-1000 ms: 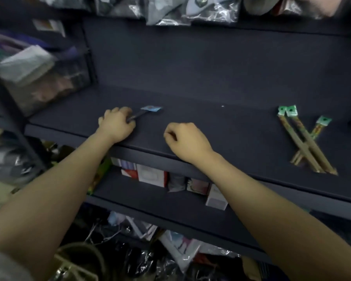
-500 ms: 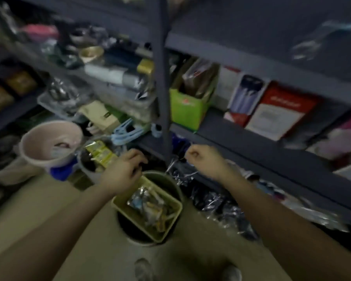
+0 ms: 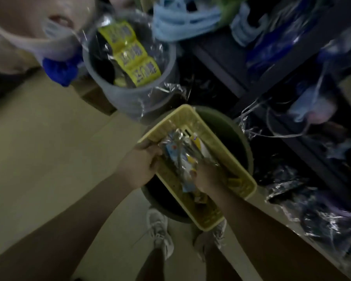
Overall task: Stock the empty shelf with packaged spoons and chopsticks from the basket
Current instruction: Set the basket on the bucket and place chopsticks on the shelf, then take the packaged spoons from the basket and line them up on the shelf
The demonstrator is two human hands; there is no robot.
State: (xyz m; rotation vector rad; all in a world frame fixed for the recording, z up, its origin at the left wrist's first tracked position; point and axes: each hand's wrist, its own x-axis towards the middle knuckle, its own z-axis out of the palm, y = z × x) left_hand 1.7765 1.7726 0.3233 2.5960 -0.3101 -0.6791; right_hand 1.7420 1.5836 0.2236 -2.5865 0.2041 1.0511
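Note:
A yellow plastic basket (image 3: 239,167) rests on top of a dark round bin (image 3: 231,130) on the floor in front of me. Inside lie several shiny packaged utensils (image 3: 180,151) with blue, white and yellow labels. My left hand (image 3: 139,164) is at the basket's left rim, fingers curled on the edge of the packages. My right hand (image 3: 208,176) reaches down into the basket among the packages; its fingertips are buried, so its hold is unclear. The shelf being stocked is out of view.
A grey bucket (image 3: 101,63) with yellow-labelled packets stands behind the basket, a pale basin (image 3: 20,35) at the top left. Dark lower shelves (image 3: 221,55) crammed with wrapped goods run along the right. My two shoes (image 3: 160,232) stand just below the bin on a beige floor.
My view has swung from the upper shelf down to the floor. Both hands left the shelf, where a packaged spoon stayed, and have dropped into the yellow basket.

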